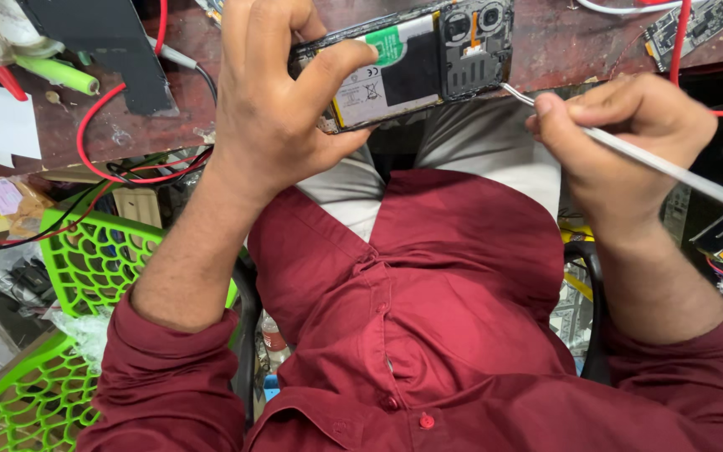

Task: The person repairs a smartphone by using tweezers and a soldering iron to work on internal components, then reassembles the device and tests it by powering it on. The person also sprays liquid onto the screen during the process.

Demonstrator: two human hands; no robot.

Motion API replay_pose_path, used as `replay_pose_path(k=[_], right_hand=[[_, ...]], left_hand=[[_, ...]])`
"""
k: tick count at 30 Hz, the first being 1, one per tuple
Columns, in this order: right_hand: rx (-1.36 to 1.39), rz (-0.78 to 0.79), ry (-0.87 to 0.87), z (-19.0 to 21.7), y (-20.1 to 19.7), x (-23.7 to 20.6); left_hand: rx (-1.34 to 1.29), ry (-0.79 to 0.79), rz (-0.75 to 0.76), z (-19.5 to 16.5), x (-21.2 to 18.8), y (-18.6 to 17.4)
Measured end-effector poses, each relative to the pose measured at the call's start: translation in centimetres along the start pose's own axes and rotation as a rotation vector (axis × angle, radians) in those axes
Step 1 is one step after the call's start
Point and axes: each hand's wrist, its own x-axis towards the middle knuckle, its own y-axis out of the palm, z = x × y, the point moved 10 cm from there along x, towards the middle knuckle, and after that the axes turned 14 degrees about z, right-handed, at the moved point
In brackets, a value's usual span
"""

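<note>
At right of centre, the right hand (pixel 629 134) pinches metal tweezers (pixel 646 159). Top centre, the left hand (pixel 274 92) grips an opened phone (pixel 416 63), thumb on its battery. Likely mid-disassembly; next move needs steady tip placement by the board.

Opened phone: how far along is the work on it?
Done: the opened phone has its back off, battery and boards bare. In hand: left hand grips it at the bench edge; right hand holds metal tweezers, tip at its lower corner. Left: the back is still off.
</note>
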Motion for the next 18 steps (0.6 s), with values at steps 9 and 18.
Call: replay_pose_path(k=[9, 18], right_hand=[[0.447, -0.037, 0.258, -4.1, -0.6, 0.3], [0.32, 0.019, 0.092, -2.6, -2.5, -1.2]], left_hand=[[0.005, -0.003, 0.042, -1.3, 0.1, 0.1], [-0.026, -0.029, 0.026, -1.2, 0.2, 0.2]])
